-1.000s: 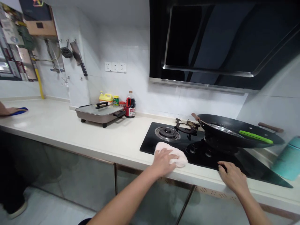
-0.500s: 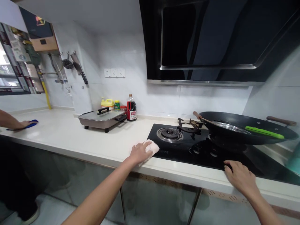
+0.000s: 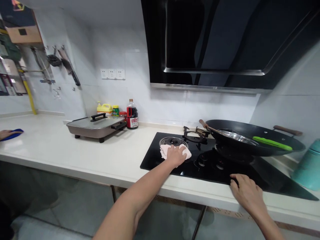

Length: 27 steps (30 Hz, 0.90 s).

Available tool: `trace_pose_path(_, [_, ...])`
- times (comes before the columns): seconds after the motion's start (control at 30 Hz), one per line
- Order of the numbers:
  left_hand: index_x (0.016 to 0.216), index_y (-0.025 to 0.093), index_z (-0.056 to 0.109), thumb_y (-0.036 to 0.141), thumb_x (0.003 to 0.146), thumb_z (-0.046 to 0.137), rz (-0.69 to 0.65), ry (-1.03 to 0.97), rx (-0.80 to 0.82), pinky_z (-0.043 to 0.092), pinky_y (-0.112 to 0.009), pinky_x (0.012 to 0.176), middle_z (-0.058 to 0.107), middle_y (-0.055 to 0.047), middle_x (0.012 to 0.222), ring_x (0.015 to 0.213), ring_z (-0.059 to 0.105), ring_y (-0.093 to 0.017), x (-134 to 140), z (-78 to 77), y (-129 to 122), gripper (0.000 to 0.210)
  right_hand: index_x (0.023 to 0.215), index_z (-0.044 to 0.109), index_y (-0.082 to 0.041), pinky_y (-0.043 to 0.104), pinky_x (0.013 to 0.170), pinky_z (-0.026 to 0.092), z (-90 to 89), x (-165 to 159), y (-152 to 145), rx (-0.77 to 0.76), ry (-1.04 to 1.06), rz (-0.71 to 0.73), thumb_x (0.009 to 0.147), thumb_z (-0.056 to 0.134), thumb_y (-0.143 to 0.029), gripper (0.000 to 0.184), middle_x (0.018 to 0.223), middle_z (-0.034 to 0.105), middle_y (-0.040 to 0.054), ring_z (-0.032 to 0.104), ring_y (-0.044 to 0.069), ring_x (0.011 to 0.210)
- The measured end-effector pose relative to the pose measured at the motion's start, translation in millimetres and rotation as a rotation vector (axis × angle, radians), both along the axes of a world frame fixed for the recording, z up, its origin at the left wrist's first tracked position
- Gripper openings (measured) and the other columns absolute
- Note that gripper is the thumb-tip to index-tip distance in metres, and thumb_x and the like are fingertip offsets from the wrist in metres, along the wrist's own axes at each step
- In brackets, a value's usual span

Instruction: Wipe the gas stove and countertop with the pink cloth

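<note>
My left hand (image 3: 176, 155) presses a pale pink cloth (image 3: 163, 150) onto the black glass gas stove (image 3: 150, 156), against the front of the left burner (image 3: 172, 140). Its fingers lie over the cloth, which is bunched beneath them. My right hand (image 3: 247, 191) rests at the stove's front edge, fingers loosely bent and thumb apart, with nothing in it. Two control knobs (image 3: 202, 160) stand between my hands. Behind them a large black wok (image 3: 272, 128) sits on the right burner, holding a green-handled utensil (image 3: 272, 143) and a shiny metal piece.
An electric pan (image 3: 92, 128) with a glass lid stands on the white counter (image 3: 120, 155), near a soy sauce bottle (image 3: 132, 115). A teal container (image 3: 308, 166) is at far right. Another person's hand (image 3: 4, 134) holds a blue cloth (image 3: 13, 134) at far left. The range hood (image 3: 212, 43) hangs overhead.
My left hand has moved the pink cloth from the counter at the stove's left front corner right and inward to the left burner. The view has shifted right; my right hand stays at the edge.
</note>
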State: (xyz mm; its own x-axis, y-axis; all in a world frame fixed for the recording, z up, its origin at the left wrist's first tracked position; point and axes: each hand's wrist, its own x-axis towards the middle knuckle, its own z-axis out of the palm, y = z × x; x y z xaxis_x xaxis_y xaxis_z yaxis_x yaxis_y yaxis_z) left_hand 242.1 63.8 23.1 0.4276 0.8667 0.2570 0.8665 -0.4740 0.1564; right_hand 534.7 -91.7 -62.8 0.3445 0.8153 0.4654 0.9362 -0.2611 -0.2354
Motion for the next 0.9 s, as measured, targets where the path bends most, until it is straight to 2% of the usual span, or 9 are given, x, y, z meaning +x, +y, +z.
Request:
trace_pose_path(0.23, [0.143,0.036,0.057,0.049,0.103,0.039,-0.149,0.04,0.035,0.04,-0.046,0.108,0.065,-0.004,0.142,0.126,0.051,-0.031,54,0.2,20,0.046,0.116,0.068,-0.023,0.053,0.098,0.045,0.8,-5,-3,0.06,-0.066,0.009,0.097,0.032,-0.04,0.045,0.127,0.068,0.0105,0.061,0.033,0.115])
trace_pose_path(0.4, [0.143,0.034,0.057,0.052,0.101,0.041,-0.142,0.055,0.025,0.04,-0.048,0.108,0.062,-0.008,0.141,0.127,0.05,-0.032,98,3.4,47,0.048,0.111,0.07,-0.024,0.051,0.095,0.046,1.8,-3,-4,0.085,-0.07,0.013,0.095,0.036,-0.04,0.04,0.125,0.069,0.0096,0.062,0.032,0.111])
trace_pose_path(0.5, [0.141,0.033,0.06,0.053,0.101,0.041,-0.125,0.061,0.02,0.041,-0.049,0.107,0.059,-0.01,0.141,0.128,0.05,-0.033,109,5.1,54,0.049,0.109,0.071,-0.025,0.05,0.095,0.046,4.4,-3,-5,0.1,-0.049,0.02,0.095,0.038,-0.04,0.039,0.123,0.07,0.0081,0.063,0.031,0.11])
trace_pose_path(0.63, [0.139,0.034,0.063,0.048,0.102,0.041,-0.148,0.07,0.039,0.044,-0.046,0.105,0.059,-0.009,0.137,0.126,0.052,-0.03,92,4.3,39,0.045,0.109,0.072,-0.026,0.05,0.097,0.045,5.4,-3,-6,0.115,-0.019,0.023,0.095,0.039,-0.041,0.039,0.123,0.071,0.0063,0.062,0.03,0.112])
trace_pose_path(0.9, [0.132,0.033,0.066,0.043,0.1,0.047,-0.19,0.06,0.082,0.045,-0.046,0.102,0.059,-0.008,0.133,0.123,0.053,-0.029,21,-1.3,-27,0.039,0.114,0.071,-0.025,0.051,0.099,0.045,2.1,-2,-6,0.091,-0.017,0.023,0.096,0.036,-0.041,0.043,0.128,0.069,0.0081,0.061,0.031,0.116])
